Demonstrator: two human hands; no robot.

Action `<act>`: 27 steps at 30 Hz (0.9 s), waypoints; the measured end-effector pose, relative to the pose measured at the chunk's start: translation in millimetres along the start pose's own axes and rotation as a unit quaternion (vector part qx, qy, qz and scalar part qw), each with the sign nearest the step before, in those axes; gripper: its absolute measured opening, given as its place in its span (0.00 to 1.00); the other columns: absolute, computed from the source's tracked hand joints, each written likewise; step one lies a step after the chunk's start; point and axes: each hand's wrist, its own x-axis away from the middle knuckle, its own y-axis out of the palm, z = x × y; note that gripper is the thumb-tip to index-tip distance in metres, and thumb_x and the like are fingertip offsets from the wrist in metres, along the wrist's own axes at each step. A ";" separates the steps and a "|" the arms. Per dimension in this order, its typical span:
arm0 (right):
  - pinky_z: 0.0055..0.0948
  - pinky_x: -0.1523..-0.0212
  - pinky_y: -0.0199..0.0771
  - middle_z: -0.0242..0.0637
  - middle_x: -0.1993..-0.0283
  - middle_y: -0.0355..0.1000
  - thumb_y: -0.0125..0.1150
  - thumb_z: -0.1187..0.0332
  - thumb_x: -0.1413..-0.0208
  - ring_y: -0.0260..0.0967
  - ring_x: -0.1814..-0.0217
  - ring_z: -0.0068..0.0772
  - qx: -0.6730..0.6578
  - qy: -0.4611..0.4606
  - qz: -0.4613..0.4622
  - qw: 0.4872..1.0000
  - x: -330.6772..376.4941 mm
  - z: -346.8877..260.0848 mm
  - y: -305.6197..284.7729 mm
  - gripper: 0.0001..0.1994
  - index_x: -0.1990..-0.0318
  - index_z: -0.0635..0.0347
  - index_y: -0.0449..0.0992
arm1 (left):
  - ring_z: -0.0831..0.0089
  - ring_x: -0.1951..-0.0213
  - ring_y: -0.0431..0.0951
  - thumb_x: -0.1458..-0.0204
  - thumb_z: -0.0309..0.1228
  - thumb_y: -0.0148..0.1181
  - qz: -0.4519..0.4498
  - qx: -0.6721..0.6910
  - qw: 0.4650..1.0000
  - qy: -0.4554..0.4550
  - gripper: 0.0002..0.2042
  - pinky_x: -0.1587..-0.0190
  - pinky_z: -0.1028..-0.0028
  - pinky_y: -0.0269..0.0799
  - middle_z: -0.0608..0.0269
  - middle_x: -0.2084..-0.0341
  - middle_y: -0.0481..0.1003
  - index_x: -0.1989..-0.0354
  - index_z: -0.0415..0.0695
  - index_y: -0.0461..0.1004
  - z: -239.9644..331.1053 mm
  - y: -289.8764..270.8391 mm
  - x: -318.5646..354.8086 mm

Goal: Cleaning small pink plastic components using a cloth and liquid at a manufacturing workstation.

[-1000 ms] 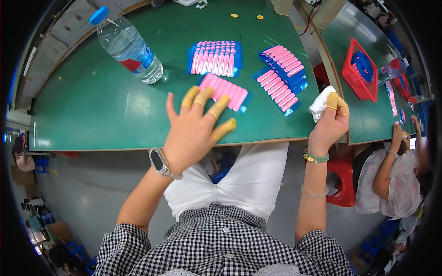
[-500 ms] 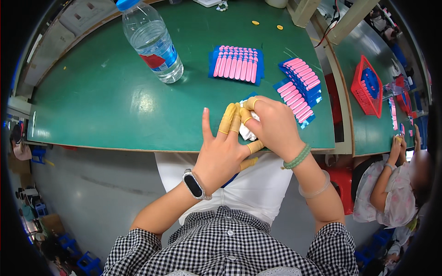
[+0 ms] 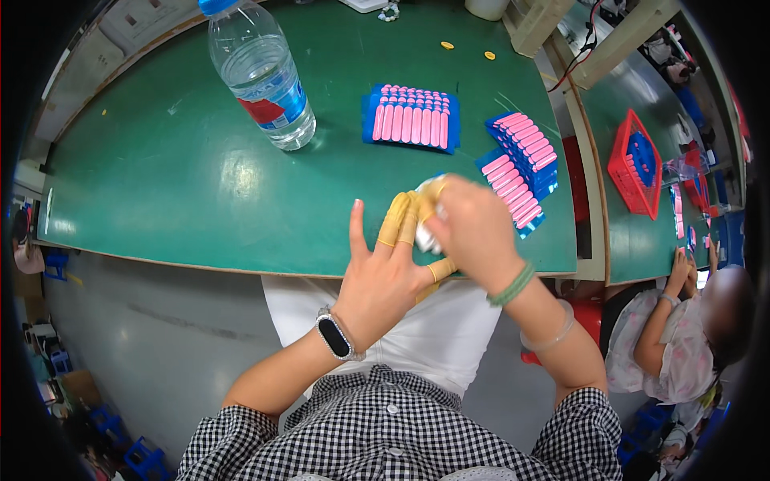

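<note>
1. A clear plastic water bottle [image 3: 261,76] with a blue cap and a red-and-blue label stands upright on the green desk [image 3: 160,184], toward its far left part, well apart from both hands.
2. The left hand [image 3: 383,272] is held open over the near edge of the desk, palm down, fingers spread and pointing away from the body; it grips nothing. Yellow rubber finger cots [image 3: 395,220] cover several of its fingertips, while the finger furthest left is bare. A dark smartwatch [image 3: 334,336] sits on that wrist.
3. A blue tray of pink cylindrical pieces [image 3: 411,119], laid side by side in a row, lies flat on the desk beyond the hands.
4. The right hand [image 3: 473,228] is closed around a small white wad [image 3: 427,236], pressing it against the capped fingers of the left hand; whether the wad is cloth or paper cannot be told. A green bead bracelet [image 3: 513,284] circles this wrist.
5. A stack of blue trays with more pink pieces [image 3: 521,164] lies just right of the hands, near the desk's right edge.
6. A red plastic basket [image 3: 634,164] stands on the neighbouring desk further right.
7. Another person [image 3: 682,329] sits at the far right, hands raised to that desk.
</note>
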 end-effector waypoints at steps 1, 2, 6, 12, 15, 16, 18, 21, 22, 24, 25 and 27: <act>0.41 0.71 0.77 0.40 0.68 0.78 0.67 0.67 0.50 0.77 0.70 0.44 0.021 -0.036 0.020 0.999 5.0 -7.4 3.0 0.06 0.70 0.58 0.78 | 0.50 0.30 0.64 0.48 0.53 0.66 -0.002 -0.001 1.000 -0.001 0.28 0.30 0.27 0.33 0.37 0.37 0.69 0.37 0.91 0.69 -0.7 0.8 -0.6; 0.41 0.71 0.77 0.40 0.68 0.78 0.67 0.67 0.50 0.77 0.70 0.44 0.019 -0.035 0.020 0.999 1.1 -0.6 -0.2 0.06 0.70 0.58 0.78 | 0.50 0.31 0.65 0.48 0.53 0.66 0.012 -0.017 1.000 0.001 0.28 0.30 0.27 0.33 0.37 0.37 0.68 0.37 0.91 0.69 -1.0 1.9 -2.8; 0.41 0.69 0.78 0.41 0.66 0.77 0.70 0.66 0.54 0.78 0.68 0.45 0.024 0.118 0.000 0.993 -11.1 30.4 -9.9 0.09 0.71 0.58 0.76 | 0.49 0.31 0.65 0.47 0.52 0.65 0.029 -0.003 1.000 -0.005 0.27 0.30 0.27 0.33 0.37 0.36 0.67 0.36 0.91 0.70 2.3 0.7 -6.4; 0.40 0.71 0.77 0.41 0.66 0.78 0.67 0.68 0.52 0.78 0.68 0.45 0.005 0.106 -0.035 0.994 -4.9 24.7 -20.6 0.06 0.71 0.59 0.76 | 0.50 0.29 0.62 0.49 0.50 0.68 0.022 0.010 0.999 -0.022 0.27 0.30 0.28 0.34 0.37 0.34 0.65 0.38 0.88 0.72 3.3 -2.8 -7.3; 0.41 0.71 0.77 0.38 0.67 0.76 0.67 0.68 0.52 0.78 0.68 0.44 0.058 0.072 -0.014 0.996 3.7 21.8 -11.1 0.06 0.71 0.58 0.76 | 0.51 0.28 0.61 0.51 0.50 0.69 0.014 0.008 1.000 -0.020 0.28 0.30 0.29 0.34 0.37 0.33 0.65 0.39 0.87 0.73 3.8 0.5 -4.6; 0.41 0.71 0.77 0.38 0.68 0.76 0.68 0.67 0.52 0.77 0.69 0.44 0.064 0.006 0.001 0.998 11.7 11.5 -3.3 0.06 0.71 0.57 0.77 | 0.51 0.28 0.61 0.51 0.50 0.69 0.002 0.007 1.000 -0.015 0.27 0.29 0.29 0.34 0.37 0.33 0.64 0.39 0.87 0.73 1.8 3.0 -5.0; 0.41 0.70 0.77 0.38 0.69 0.74 0.69 0.66 0.52 0.77 0.71 0.45 0.022 -0.058 -0.029 0.998 11.7 -3.9 -7.8 0.07 0.70 0.57 0.77 | 0.51 0.28 0.61 0.51 0.50 0.69 0.015 -0.007 1.000 -0.009 0.28 0.29 0.30 0.34 0.37 0.33 0.64 0.38 0.88 0.72 -1.3 5.0 -5.6; 0.40 0.71 0.76 0.38 0.70 0.73 0.69 0.68 0.52 0.76 0.72 0.44 0.053 0.038 0.046 0.997 7.7 30.9 -17.6 0.07 0.71 0.57 0.76 | 0.51 0.28 0.61 0.50 0.51 0.69 0.022 0.009 1.000 -0.014 0.29 0.28 0.31 0.35 0.38 0.33 0.65 0.37 0.84 0.72 3.1 -1.2 -2.2; 0.40 0.71 0.76 0.38 0.70 0.73 0.69 0.68 0.52 0.76 0.72 0.44 0.047 0.028 0.043 0.998 7.0 36.2 -20.6 0.07 0.71 0.57 0.76 | 0.51 0.28 0.61 0.51 0.52 0.69 0.024 0.036 0.999 -0.020 0.30 0.28 0.32 0.36 0.38 0.33 0.65 0.36 0.80 0.72 4.3 -3.1 -3.9; 0.39 0.72 0.75 0.38 0.71 0.73 0.69 0.69 0.52 0.74 0.73 0.44 0.131 0.026 0.043 0.990 4.4 41.2 -22.6 0.07 0.71 0.57 0.76 | 0.51 0.28 0.61 0.51 0.52 0.69 0.023 0.042 0.998 -0.034 0.35 0.28 0.31 0.36 0.37 0.33 0.65 0.31 0.65 0.70 3.8 -4.5 -3.1; 0.40 0.71 0.74 0.38 0.71 0.72 0.71 0.69 0.54 0.74 0.72 0.44 0.149 0.019 0.029 0.988 5.8 38.5 -22.7 0.08 0.71 0.58 0.75 | 0.50 0.28 0.61 0.51 0.52 0.69 0.006 0.029 0.999 -0.030 0.37 0.28 0.31 0.37 0.37 0.34 0.65 0.31 0.58 0.69 3.3 -5.8 -2.8; 0.40 0.70 0.74 0.37 0.71 0.72 0.71 0.68 0.56 0.74 0.72 0.43 0.116 -0.005 0.025 0.993 15.7 20.8 -21.6 0.09 0.71 0.58 0.75 | 0.50 0.28 0.60 0.52 0.52 0.69 -0.011 0.016 0.999 -0.026 0.39 0.28 0.31 0.37 0.37 0.34 0.65 0.30 0.51 0.68 2.7 -6.0 -0.7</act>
